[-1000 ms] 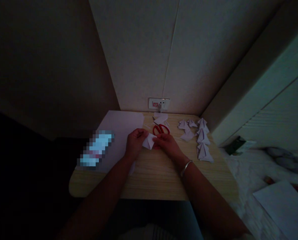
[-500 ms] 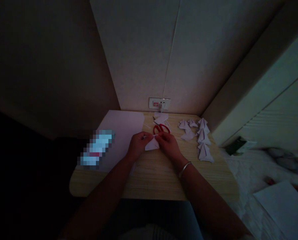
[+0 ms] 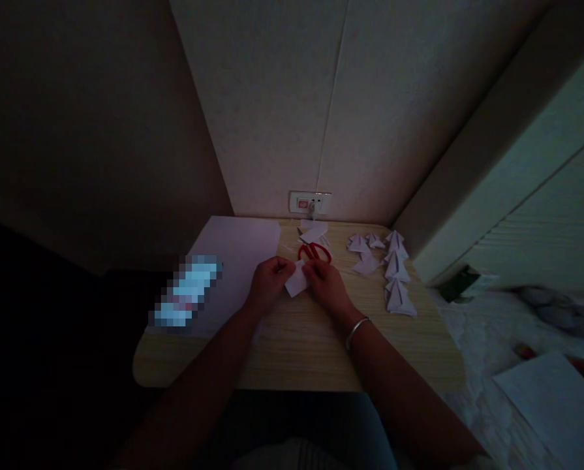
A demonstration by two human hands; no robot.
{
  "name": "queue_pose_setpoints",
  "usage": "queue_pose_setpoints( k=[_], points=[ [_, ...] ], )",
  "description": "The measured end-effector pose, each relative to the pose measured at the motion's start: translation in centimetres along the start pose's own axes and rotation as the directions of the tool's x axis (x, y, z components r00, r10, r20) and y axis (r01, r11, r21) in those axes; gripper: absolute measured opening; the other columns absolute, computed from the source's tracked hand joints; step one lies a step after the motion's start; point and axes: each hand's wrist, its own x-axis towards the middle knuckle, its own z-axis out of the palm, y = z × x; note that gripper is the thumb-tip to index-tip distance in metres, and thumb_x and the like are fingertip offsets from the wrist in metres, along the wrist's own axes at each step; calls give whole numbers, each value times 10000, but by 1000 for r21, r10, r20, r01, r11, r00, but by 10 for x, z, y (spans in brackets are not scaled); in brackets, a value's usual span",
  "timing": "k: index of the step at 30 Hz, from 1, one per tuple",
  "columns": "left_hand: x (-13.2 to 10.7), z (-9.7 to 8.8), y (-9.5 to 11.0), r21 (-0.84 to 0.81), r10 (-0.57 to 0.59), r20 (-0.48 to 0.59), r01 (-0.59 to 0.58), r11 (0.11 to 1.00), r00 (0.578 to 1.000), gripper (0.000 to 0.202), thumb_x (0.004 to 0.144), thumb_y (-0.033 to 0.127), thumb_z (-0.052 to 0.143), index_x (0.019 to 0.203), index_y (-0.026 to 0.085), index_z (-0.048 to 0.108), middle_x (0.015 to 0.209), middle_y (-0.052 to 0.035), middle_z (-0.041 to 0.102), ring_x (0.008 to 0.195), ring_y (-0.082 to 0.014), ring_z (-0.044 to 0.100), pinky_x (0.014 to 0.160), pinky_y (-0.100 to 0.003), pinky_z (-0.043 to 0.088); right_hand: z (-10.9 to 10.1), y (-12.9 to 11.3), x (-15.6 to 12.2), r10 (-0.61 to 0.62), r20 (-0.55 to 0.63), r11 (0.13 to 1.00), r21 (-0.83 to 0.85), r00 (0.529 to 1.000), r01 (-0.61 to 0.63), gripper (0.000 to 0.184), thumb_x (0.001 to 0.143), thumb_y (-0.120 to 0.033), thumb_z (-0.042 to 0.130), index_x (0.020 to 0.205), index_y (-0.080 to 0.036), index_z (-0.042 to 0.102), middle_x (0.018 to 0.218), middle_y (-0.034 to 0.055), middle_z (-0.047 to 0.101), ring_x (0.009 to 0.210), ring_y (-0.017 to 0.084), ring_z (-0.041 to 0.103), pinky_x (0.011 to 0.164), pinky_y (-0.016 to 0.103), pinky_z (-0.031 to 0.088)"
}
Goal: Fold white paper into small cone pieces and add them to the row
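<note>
A small folded piece of white paper (image 3: 296,282) is pinched between both hands just above the wooden table (image 3: 301,352). My left hand (image 3: 268,282) grips its left side with curled fingers. My right hand (image 3: 327,282), with a metal bangle on the wrist, holds its right edge. Red-handled scissors (image 3: 315,251) lie on the table just behind my right hand.
Several folded white paper pieces (image 3: 394,274) lie in a row at the table's right, with paper scraps (image 3: 314,231) near a wall socket (image 3: 310,203). A large white sheet (image 3: 233,261) covers the table's left part. A bed with a white sheet of paper (image 3: 551,401) is to the right.
The paper has been turned and folded between my fingers, from a triangular shape to a narrower folded piece. Both hands stay in the same spot.
</note>
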Motion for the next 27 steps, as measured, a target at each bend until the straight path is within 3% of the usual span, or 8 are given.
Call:
queue_pose_setpoints(
  k=[4,7,12,15,21,27],
  points=[
    [-4,-2,4,194,125,63,-135,972,990,214,716,365,619,762,161,662,711,-10,653,656,-137,567,628,-237,425,-1,-4,-2,-79,119,997,3,990,79,193,832,-368,521,729,-225,601,645,35,592,592,175,506,579,316,375],
    [-4,-3,5,260,171,78,-185,948,982,213,746,364,585,703,166,648,670,4,635,637,-129,552,615,-227,410,0,-2,-2,-97,133,995,29,986,94,200,824,-394,541,742,-228,617,656,35,597,607,178,512,586,315,373],
    [1,-7,1,252,110,104,-133,958,988,241,738,391,592,760,159,656,688,-5,639,633,-136,545,591,-232,399,-3,2,1,-3,58,997,72,998,-2,218,813,-410,541,703,-227,581,635,31,583,586,172,505,543,301,374],
    [2,-8,0,269,88,106,-114,956,990,223,734,376,589,697,160,631,624,10,598,590,-126,509,566,-229,376,-5,3,3,26,37,990,138,999,-31,211,798,-412,555,708,-223,585,626,20,570,572,160,494,531,289,373],
    [2,-7,1,137,89,35,-92,986,995,213,728,356,592,646,160,577,587,32,543,573,-109,476,558,-218,353,-5,0,6,99,71,912,392,993,-119,239,728,-442,622,799,-215,641,653,0,585,562,135,488,536,268,378],
    [2,-7,-3,-3,45,36,-45,999,998,229,716,381,613,668,159,583,590,38,541,561,-95,464,559,-210,347,-9,-7,5,66,97,888,449,993,-103,269,733,-458,622,873,-230,640,703,-8,591,577,124,497,547,258,392]
  ],
)
